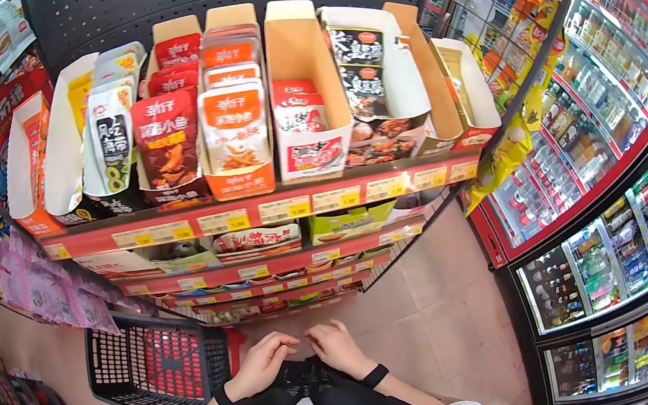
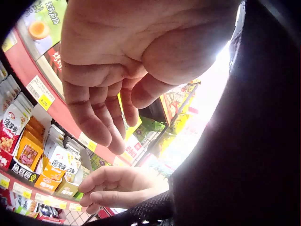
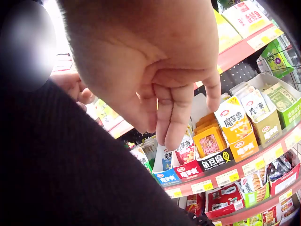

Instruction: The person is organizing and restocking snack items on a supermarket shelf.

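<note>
Both hands are held in front of the person's waist, near each other and with nothing in them. The left hand (image 1: 262, 365) has loosely bent fingers; its palm fills the top of the left wrist view. Opposite it, the right hand (image 1: 338, 349) hangs with relaxed fingers and a dark band at the wrist. Ahead of them stands a shop shelf whose top tier carries boxes of snack packets, among them dark red packets (image 1: 163, 135), white-and-orange packets (image 1: 230, 124) and a white box of black packets (image 1: 364, 86). The hands are apart from these goods.
A dark shopping basket (image 1: 146, 365) stands at the lower left, beside the shelf. Price tags line the red shelf edge (image 1: 268, 209). Glass-front drink coolers (image 1: 574, 123) line the right side. Pink packets (image 1: 48, 286) hang at the left, and tiled floor (image 1: 427, 304) runs between shelf and coolers.
</note>
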